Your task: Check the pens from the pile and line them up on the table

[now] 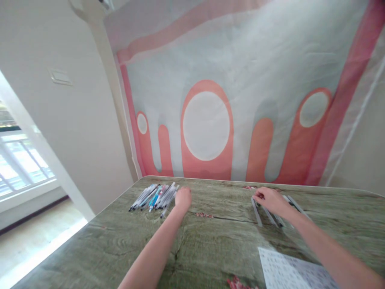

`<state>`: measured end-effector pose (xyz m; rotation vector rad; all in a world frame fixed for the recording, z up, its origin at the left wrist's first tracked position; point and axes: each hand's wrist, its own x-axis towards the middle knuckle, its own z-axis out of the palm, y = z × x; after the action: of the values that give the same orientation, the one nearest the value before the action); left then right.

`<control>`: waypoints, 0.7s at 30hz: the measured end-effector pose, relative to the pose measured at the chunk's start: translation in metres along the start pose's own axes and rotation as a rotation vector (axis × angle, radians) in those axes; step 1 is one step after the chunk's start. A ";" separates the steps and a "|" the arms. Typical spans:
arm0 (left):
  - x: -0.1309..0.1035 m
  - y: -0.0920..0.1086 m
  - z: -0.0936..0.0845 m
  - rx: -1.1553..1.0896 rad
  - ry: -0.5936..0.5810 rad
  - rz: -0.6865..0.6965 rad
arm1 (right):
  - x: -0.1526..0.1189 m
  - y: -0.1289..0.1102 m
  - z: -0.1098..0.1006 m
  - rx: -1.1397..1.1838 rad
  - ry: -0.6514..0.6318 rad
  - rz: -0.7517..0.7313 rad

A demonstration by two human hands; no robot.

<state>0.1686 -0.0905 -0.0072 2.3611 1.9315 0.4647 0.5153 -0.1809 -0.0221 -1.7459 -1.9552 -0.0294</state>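
My left hand (183, 198) is at the right edge of a loose row of pens (155, 197) on the left of the table. Its fingers are curled down against the upper end of the outermost pen (169, 204); the fingertips are mostly hidden. On the right, my right hand (268, 199) is closed in a pinch. Thumb and finger meet at the top end of a slim, pale pen (256, 211) that slants toward me. Several more pens (271, 218) lie partly under this hand, and another pen (297, 206) shows beyond the wrist.
A wood-patterned table (204, 241) with printed red flowers spans the view. A printed white sheet (288, 269) lies at the front right, partly beneath my right forearm. Behind the table hangs a pink and grey backdrop (240, 60). A window (24, 156) is at far left.
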 end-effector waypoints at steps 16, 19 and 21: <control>-0.024 -0.019 0.000 0.062 0.008 -0.060 | -0.005 -0.013 0.000 0.068 0.004 -0.039; -0.030 0.014 0.002 -0.209 0.015 0.082 | -0.005 -0.029 -0.001 0.224 -0.017 -0.020; -0.038 0.041 0.006 -0.411 -0.072 0.144 | -0.007 -0.045 -0.001 0.440 -0.105 0.020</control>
<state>0.2025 -0.1355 -0.0105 2.2166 1.4699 0.6977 0.4743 -0.1951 -0.0094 -1.4965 -1.8401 0.4729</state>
